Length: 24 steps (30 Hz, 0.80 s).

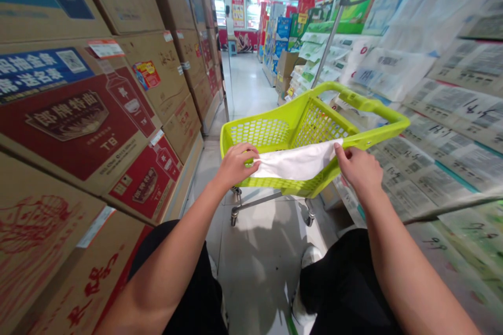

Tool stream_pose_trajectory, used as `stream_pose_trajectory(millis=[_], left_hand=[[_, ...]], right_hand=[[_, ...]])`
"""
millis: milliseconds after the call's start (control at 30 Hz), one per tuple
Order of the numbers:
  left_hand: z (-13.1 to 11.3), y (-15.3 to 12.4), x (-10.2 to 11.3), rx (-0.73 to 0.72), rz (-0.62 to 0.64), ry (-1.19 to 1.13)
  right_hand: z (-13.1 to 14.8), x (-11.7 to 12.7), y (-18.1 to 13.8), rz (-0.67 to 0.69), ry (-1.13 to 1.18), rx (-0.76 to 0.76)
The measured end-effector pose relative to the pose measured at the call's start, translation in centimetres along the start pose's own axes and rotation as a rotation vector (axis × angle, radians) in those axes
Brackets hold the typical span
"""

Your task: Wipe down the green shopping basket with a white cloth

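A white cloth (295, 162) is stretched between my two hands along the near side of a lime-green shopping cart (255, 131). My left hand (238, 164) pinches the cloth's left end at the cart's near rim. At the right end, my right hand (357, 165) grips the other corner, with the thumb pressed against it near the cart's handle (377, 110). The cloth hangs over the side's upper edge and hides much of that panel. Perforated walls show inside the basket.
Stacked cardboard cartons (78, 115) line the left. On the right are piles of plastic-wrapped packs (412, 115) with handwritten prices. A metal pole (328, 47) rises behind the cart. Cart wheels (234, 215) rest on the tiled floor (255, 261), and an aisle runs beyond.
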<state>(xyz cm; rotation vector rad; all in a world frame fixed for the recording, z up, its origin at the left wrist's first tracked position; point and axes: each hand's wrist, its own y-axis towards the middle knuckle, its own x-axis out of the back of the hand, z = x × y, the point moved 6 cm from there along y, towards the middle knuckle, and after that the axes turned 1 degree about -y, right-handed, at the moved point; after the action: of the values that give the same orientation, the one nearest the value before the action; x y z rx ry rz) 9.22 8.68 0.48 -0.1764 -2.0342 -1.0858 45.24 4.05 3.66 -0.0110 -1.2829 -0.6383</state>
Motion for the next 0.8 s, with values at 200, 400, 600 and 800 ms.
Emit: stream_pose_trajectory(millis=[200, 400, 600, 800], left_hand=[[-0.9, 0.1, -0.9, 0.071, 0.102, 0.023], [-1.6, 0.1, -0.2, 0.048, 0.005, 0.136], [-1.2, -0.1, -1.1, 0.127, 0.135, 0.202], [-0.2, 0.2, -1.7, 0.246, 0.088, 0.279]], right_hand=[[0.5, -1.9, 0.2, 0.000, 0.493, 0.227], [3.0, 0.9, 0.6, -0.329, 0.372, 0.244], [5.6, 1.2, 1.0, -0.410, 0.068, 0.270], [12.2, -0.5, -4.4, -0.310, 0.195, 0.703]])
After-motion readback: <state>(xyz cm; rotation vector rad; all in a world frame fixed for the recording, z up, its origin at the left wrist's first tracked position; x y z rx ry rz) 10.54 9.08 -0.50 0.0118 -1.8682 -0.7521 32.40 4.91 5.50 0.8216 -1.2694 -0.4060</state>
